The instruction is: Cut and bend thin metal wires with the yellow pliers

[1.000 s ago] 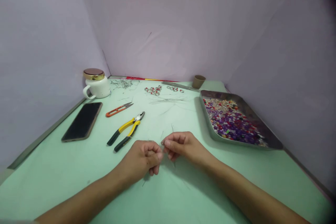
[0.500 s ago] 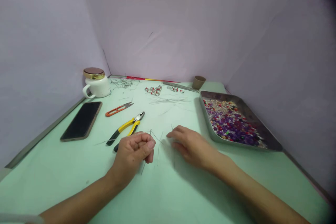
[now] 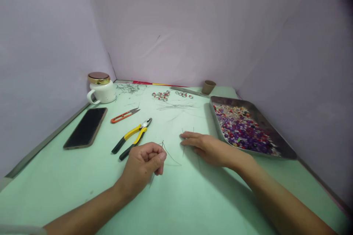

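Note:
My left hand (image 3: 147,161) is closed in a pinch on thin wire (image 3: 171,157), whose ends stick out above, to the right and below the fingers. To the right, my right hand (image 3: 205,147) lies low over the table with its fingers stretched out. Fine wire pieces (image 3: 183,150) show on the table under and beside its fingertips. Yellow-and-black pliers (image 3: 135,136) lie just beyond my left hand, with orange thread snips (image 3: 124,115) further back.
At the right is a metal tray (image 3: 286,150) of mixed beads. A phone (image 3: 86,127) and a lidded white mug (image 3: 103,92) stand left. Further back are beaded rings (image 3: 161,96), loose wires (image 3: 178,106), a wire pile (image 3: 129,88) and a small brown cup (image 3: 209,87).
My right hand has moved right, away from my left hand, and the wire pieces by its fingers have shifted right. My left hand has moved slightly right and down, and its wire has turned.

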Available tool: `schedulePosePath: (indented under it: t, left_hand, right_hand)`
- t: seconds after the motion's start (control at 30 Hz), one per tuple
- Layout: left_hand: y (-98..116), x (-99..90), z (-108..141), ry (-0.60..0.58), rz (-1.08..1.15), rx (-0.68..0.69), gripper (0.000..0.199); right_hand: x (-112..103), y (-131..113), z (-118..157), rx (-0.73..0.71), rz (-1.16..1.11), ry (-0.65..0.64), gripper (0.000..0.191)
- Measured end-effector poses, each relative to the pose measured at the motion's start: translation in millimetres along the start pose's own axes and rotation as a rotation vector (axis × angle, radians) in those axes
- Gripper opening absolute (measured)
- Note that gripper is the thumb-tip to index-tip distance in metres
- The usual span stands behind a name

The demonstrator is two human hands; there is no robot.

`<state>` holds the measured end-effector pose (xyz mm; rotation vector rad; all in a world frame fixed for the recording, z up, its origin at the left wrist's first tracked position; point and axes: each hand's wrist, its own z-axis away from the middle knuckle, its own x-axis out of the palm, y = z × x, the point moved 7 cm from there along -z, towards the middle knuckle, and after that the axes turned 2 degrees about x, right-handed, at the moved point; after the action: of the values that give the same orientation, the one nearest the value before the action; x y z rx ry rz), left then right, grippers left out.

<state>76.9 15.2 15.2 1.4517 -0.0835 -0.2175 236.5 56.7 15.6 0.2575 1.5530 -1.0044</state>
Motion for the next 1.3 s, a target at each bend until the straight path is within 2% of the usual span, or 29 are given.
schedulePosePath:
  t: [0.07,0.13,0.2,0.27,0.37,0.5,0.6,0.67,0.8,0.87,0.97,1.03,1.1,1.17,1.2,1.3]
  left_hand:
    - [-7,4.3,-1,-0.053,0.046,-0.061,0.018]
    - [-14,7.6,-1,-0.093,0.133,-0.129,0.018]
    - [-20,8.6,-1,-0.103,0.205,-0.181,0.017]
    - [-24,8.2,-2,-0.096,0.214,-0.2,0.017]
    - [-26,10.1,-4,-0.102,0.146,-0.204,0.018]
    - [-33,18.8,-5,-0.175,0.054,-0.235,0.019]
    - [-41,19.2,-3,-0.182,-0.017,-0.274,0.032]
    - [-39,15.6,-1,-0.159,-0.116,-0.231,0.038]
    - [-17,8.8,3,-0.078,-0.452,0.008,0.034]
    - [-6,12.2,6,-0.094,-0.593,0.113,0.029]
    - [7,14.3,8,-0.113,-0.68,0.222,0.025]
    - [17,3.8,6,-0.037,-0.72,0.271,0.024]
    - [30,-17.7,2,0.102,-0.83,0.279,0.021]
    - [39,-44.6,-4,0.243,-1.017,0.215,0.019]
    - [41,-58.1,-7,0.288,-1.131,0.134,0.019]
    - [35,-78.3,-15,0.189,-1.352,-0.027,0.023]
  right_hand:
    - [-10,4,1,0.044,0.011,0.086,0.043]
    - [-23,13,2,0.188,0.043,0.219,0.036]
    - [-28,23,5,0.353,0.079,0.288,0.029]
    - [-25,28,6,0.462,0.105,0.256,0.024]
    - [-16,30,5,0.534,0.158,0.198,0.024]
    - [-9,33,5,0.582,0.232,0.162,0.02]
    - [-5,34,4,0.594,0.274,0.097,0.019]
    - [-5,33,5,0.604,0.321,0.072,0.019]
    - [-6,29,6,0.62,0.393,0.044,0.018]
    - [-7,28,7,0.63,0.408,0.027,0.017]
    - [-7,27,7,0.642,0.414,0.004,0.017]
    - [-7,28,7,0.643,0.412,-0.013,0.018]
    - [-6,29,6,0.642,0.411,-0.026,0.018]
    - [-6,29,6,0.644,0.413,-0.028,0.018]
    - [-6,29,6,0.641,0.416,-0.022,0.018]
    - [-6,29,5,0.633,0.421,-0.007,0.018]
